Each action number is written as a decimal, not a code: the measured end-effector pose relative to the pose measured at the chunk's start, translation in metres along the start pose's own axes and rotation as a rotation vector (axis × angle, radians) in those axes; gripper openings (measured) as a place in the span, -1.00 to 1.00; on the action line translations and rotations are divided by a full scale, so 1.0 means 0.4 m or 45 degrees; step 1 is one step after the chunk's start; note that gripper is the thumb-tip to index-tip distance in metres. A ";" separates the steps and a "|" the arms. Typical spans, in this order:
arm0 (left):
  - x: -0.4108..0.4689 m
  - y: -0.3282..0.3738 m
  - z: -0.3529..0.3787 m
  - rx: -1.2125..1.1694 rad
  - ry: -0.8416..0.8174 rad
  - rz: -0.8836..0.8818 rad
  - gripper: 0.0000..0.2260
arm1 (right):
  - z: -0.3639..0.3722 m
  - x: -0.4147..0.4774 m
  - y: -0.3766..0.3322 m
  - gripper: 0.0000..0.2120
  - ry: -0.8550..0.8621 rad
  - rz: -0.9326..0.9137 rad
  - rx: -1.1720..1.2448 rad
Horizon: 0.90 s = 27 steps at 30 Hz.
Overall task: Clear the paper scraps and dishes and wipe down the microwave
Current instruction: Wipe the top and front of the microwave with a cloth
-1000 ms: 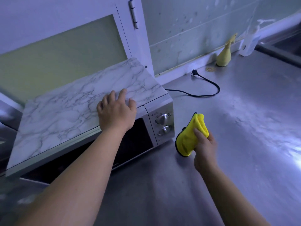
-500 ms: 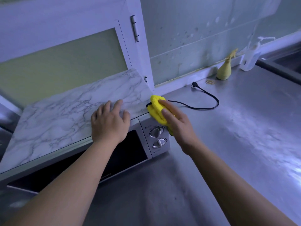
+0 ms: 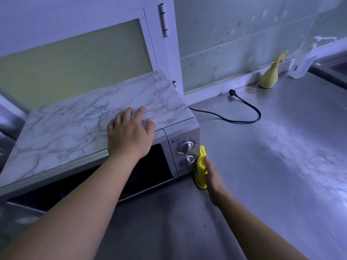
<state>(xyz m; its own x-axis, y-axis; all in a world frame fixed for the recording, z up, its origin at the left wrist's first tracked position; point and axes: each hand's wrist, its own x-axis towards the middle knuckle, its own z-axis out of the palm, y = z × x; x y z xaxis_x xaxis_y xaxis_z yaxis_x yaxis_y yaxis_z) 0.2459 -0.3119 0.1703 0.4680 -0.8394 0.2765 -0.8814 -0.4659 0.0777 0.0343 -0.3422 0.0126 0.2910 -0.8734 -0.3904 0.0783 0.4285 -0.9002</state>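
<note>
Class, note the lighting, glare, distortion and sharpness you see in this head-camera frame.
Head view: dim, bluish cast; pale glare streaks the steel counter at right; the wide-angle lens skews the cabinet door; the pump bottle near the edge is soft, while the left hand on the microwave is sharp.
</note>
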 end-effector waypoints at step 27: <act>-0.002 0.004 -0.010 -0.029 0.018 0.010 -0.55 | 0.151 -0.157 -0.115 -0.71 0.510 -0.621 -0.213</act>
<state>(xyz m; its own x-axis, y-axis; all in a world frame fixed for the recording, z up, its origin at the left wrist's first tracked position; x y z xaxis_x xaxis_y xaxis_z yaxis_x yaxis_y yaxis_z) 0.2440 -0.3110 0.1741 0.4604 -0.8388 0.2906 -0.8863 -0.4528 0.0971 0.0701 -0.2931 0.0900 -0.1207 -0.9910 0.0579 -0.0472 -0.0525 -0.9975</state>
